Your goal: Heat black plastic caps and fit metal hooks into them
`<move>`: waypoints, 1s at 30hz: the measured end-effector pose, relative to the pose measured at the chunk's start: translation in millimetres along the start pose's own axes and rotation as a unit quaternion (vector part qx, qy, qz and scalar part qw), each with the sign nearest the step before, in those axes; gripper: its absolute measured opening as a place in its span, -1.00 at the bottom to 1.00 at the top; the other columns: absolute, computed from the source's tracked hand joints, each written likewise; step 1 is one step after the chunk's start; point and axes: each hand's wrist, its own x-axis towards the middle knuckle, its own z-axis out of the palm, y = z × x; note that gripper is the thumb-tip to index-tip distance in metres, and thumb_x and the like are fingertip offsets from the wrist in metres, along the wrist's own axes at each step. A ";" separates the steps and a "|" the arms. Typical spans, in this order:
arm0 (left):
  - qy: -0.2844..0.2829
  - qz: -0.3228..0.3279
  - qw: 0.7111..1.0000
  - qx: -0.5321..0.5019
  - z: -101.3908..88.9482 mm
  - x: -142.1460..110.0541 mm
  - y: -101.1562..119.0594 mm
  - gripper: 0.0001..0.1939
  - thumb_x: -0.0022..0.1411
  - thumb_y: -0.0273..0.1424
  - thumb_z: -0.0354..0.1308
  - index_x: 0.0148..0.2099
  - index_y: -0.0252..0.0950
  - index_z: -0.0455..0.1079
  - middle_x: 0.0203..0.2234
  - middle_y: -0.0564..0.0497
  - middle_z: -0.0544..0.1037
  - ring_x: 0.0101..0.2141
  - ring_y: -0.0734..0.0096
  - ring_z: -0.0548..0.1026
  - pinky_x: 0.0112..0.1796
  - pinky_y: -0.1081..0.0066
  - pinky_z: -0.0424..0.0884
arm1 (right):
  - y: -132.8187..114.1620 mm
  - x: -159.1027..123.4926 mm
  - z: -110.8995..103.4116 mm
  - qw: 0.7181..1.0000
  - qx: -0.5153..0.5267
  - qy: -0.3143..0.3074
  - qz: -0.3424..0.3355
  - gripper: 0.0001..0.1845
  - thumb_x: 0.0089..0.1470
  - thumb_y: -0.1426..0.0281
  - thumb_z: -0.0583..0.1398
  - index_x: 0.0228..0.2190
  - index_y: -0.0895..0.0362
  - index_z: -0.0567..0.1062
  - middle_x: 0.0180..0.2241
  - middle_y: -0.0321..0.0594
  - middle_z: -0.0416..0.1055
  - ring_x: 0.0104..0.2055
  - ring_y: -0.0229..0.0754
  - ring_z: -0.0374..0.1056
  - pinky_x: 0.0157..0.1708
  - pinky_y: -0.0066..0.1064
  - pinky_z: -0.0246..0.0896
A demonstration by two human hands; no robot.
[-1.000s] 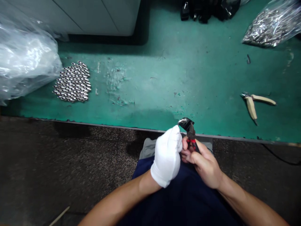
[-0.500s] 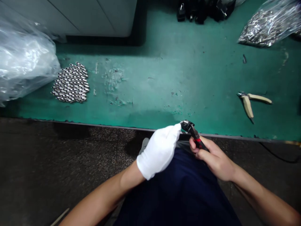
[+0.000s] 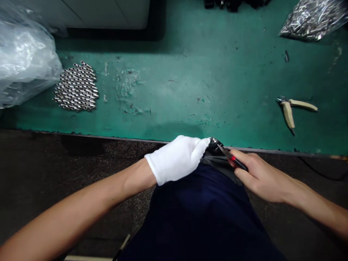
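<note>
My left hand (image 3: pixel 178 159), in a white glove, has its thumb and fingers closed on a small black part (image 3: pixel 215 143) with a shiny metal piece in it. This part is at the table's front edge, above my lap. Bare, my right hand (image 3: pixel 261 175) is wrapped round pliers (image 3: pixel 237 162) with black and red handles. The pointed metal tip of the pliers is at the right side of the black part; whether it grips the part I cannot tell. My fingers hide some of the part and most of the handles.
On the green table (image 3: pixel 168 98), a flat cluster of metal tubes (image 3: pixel 76 87) lies beside a clear plastic bag (image 3: pixel 24 58). Cutters with cream handles (image 3: pixel 288 108) lie at the right. Behind them is a bag of metal pieces (image 3: pixel 315 20); black parts (image 3: pixel 232 4) are at the back.
The view has shifted, so table things appear higher. My left hand has turned flatter, its wrist further left. The pliers have tilted and their tip shows against the black part's right side.
</note>
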 end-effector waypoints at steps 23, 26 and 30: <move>-0.047 0.111 0.903 0.412 -31.2 36.3 -18.7 -0.37 0.47 -0.11 -0.26 -0.25 -0.34 0.57 -0.58 -0.13 0.55 -0.54 0.23 0.49 -0.42 0.30 0.18 | -15.1 18.8 -37.3 0.952 -0.299 -0.050 0.052 -0.89 0.23 0.29 0.03 -0.33 0.06 0.19 -0.60 -0.31 0.23 -0.63 -0.21 0.03 -0.60 -0.35 -0.19; -0.057 0.132 0.899 0.414 -31.0 37.1 -21.4 -0.39 0.46 -0.11 -0.24 -0.24 -0.32 0.58 -0.59 -0.11 0.55 -0.54 0.23 0.49 -0.42 0.30 0.16 | -12.3 18.4 -34.7 0.945 -0.319 -0.054 0.041 -0.85 0.23 0.26 0.02 -0.33 0.05 0.18 -0.60 -0.31 0.23 -0.63 -0.20 0.02 -0.61 -0.34 -0.21; -0.047 0.124 0.901 0.414 -30.8 37.1 -22.1 -0.36 0.47 -0.10 -0.27 -0.24 -0.33 0.58 -0.57 -0.13 0.56 -0.52 0.23 0.50 -0.40 0.30 0.17 | -9.5 18.4 -34.4 0.948 -0.313 -0.049 0.037 -0.85 0.25 0.26 0.01 -0.34 0.04 0.16 -0.61 -0.32 0.22 -0.63 -0.19 0.05 -0.61 -0.33 -0.18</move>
